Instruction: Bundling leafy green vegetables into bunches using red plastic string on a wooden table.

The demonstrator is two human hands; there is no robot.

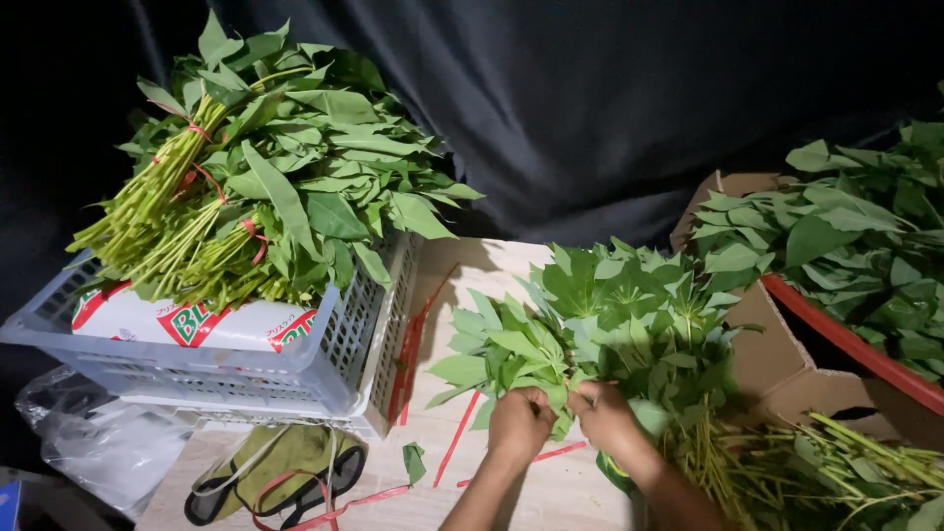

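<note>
Pale wooden tabletop (492,265), dark cloth bkgd | left hand (519,423) & right hand (607,415) both closed on loose bunch of green leafy stems (600,315) | flat red tie strips (462,442) lay near | advice: keep stems aligned, grip tight.

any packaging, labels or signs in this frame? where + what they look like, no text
Printed liner sheet: inside the pale plastic crate at left, under the tied leaf bundles; white with red and green print.
Cardboard box: right side, brown, open, red rim strip, filled with loose leaves.
Clear plastic bag: bottom left, crumpled, unprinted.
No signs or screens.
</note>
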